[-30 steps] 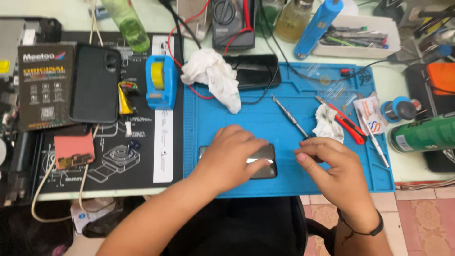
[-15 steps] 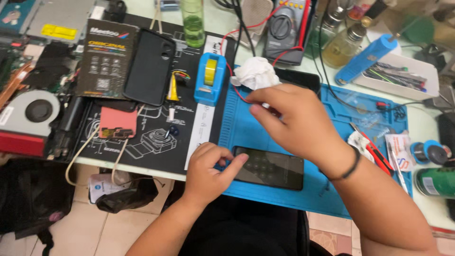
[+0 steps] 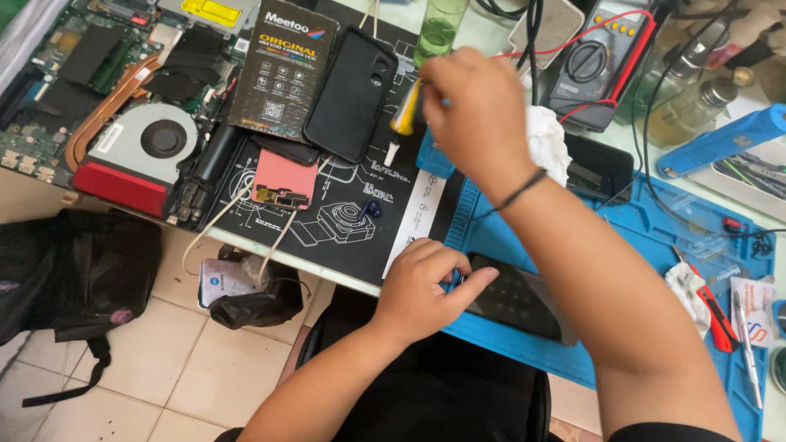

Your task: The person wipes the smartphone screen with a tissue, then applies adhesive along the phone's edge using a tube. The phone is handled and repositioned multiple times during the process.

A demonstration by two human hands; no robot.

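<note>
My left hand (image 3: 422, 286) rests on the left end of a dark phone (image 3: 516, 303), pinning it flat on the blue work mat (image 3: 655, 237) near the table's front edge. My right hand (image 3: 475, 106) reaches across to the far side and is closed on a yellow tube with a white tip (image 3: 404, 115). The tube points down over the black printed mat (image 3: 344, 221). My right forearm crosses above the phone and hides its right end.
A black phone case (image 3: 352, 94), a dark box (image 3: 282, 65) and a pink part with cables (image 3: 282, 180) lie on the black mat. An opened laptop board with a fan (image 3: 155, 139) is far left. A multimeter (image 3: 602, 65), white cloth (image 3: 544, 143) and red-handled cutters (image 3: 712, 307) sit right.
My right hand left the phone, reached to the far left and took hold of the yellow tube. My left hand slid to the phone's left end. The view swung left.
</note>
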